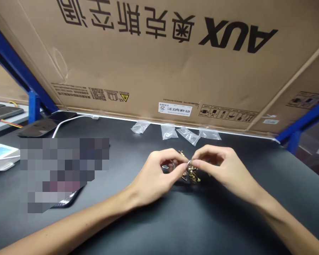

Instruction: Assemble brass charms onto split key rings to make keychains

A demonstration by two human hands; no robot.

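Both my hands meet over the middle of a black table (175, 219). My left hand (156, 177) is curled, its thumb and fingers pinched on a small silver ring (189, 163). My right hand (218, 166) is curled too and pinches the same ring from the right. Small gold-coloured metal pieces (193, 175) hang from the ring between my fingertips and touch the table. Another small silver part (166, 167) shows under my left fingers.
Several small clear plastic bags (172, 131) lie at the table's far edge, below a large cardboard box (159, 56). A phone (67, 201) lies at the left beside a blurred patch. A dark device with a white cable (45, 125) sits far left. Blue frame posts (33, 106) flank the box.
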